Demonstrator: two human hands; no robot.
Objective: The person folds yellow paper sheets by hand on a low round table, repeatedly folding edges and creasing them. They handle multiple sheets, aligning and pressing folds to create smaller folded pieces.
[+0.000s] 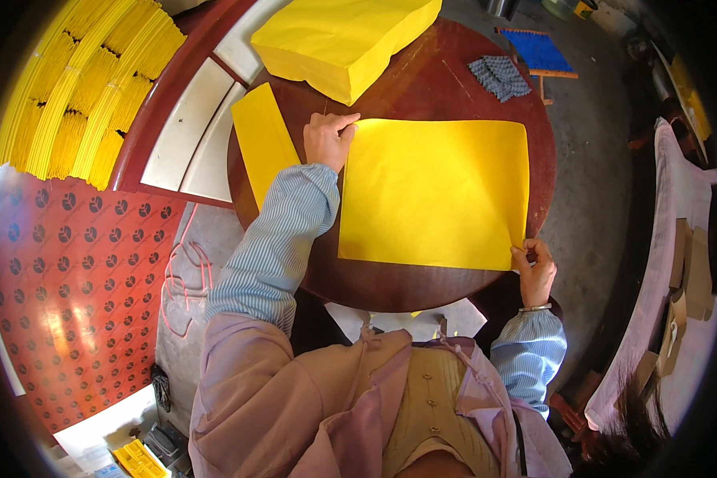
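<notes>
A large yellow sheet of paper point(434, 195) lies over a round dark-red table point(446, 88). At its far left corner is my left hand point(329, 139), thumb and fingers closed on the paper's edge. My right hand point(536, 269) pinches the near right corner, just past the table's rim. Left of the sheet, a narrow yellow folded strip of paper point(264, 131) lies partly beneath my left forearm. A thick stack of yellow paper point(346, 44) sits at the back of the table.
Bundles of folded yellow paper point(76, 88) stand at the far left. A crumpled checked cloth point(499, 77) rests on the table's far right edge, with a blue-topped stool point(538, 52) beyond. A pink cord point(187, 275) trails on the floor. Cardboard boxes point(685, 295) are at right.
</notes>
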